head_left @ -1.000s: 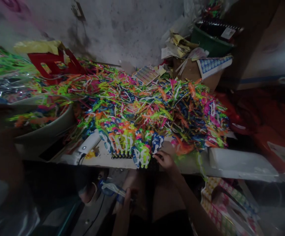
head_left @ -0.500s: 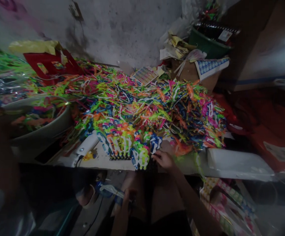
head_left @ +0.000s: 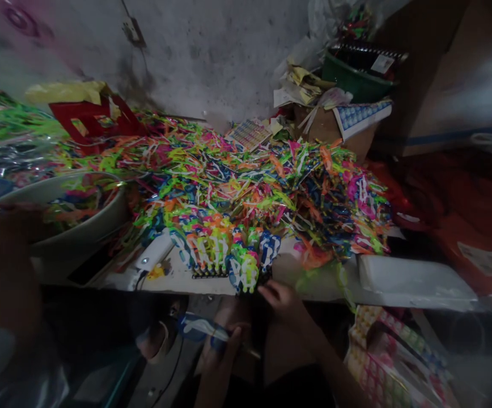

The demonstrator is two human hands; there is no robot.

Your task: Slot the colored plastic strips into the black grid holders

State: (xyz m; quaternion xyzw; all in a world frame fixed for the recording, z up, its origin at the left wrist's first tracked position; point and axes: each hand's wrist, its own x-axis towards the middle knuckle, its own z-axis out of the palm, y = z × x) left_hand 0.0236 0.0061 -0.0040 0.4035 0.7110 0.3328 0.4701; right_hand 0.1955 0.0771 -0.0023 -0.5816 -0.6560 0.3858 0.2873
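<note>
My left hand (head_left: 225, 352) is low over my lap, its fingers wrapped round a blue and white plastic piece (head_left: 203, 330) that sticks out to the left. My right hand (head_left: 278, 296) is at the table's front edge, fingers bent together; whatever is between the fingertips is too dark to make out. Just beyond it, colourful figures (head_left: 244, 263) stand in a cluster at the edge. More of them stand in a black rack (head_left: 210, 275) to the left. A large heap of bright plastic pieces (head_left: 254, 181) covers the table behind.
A white power bank (head_left: 155, 252) with a cable lies left of the rack. A pale tub (head_left: 80, 226) of pieces is beside another person's arm (head_left: 10, 255) at the left. Plastic bags (head_left: 416, 280) lie at the right edge. A red box (head_left: 95, 122) stands behind.
My right hand has drawn slightly down from the standing figures. My left hand and the blue and white piece have shifted right. The other person's hand has moved to the tub.
</note>
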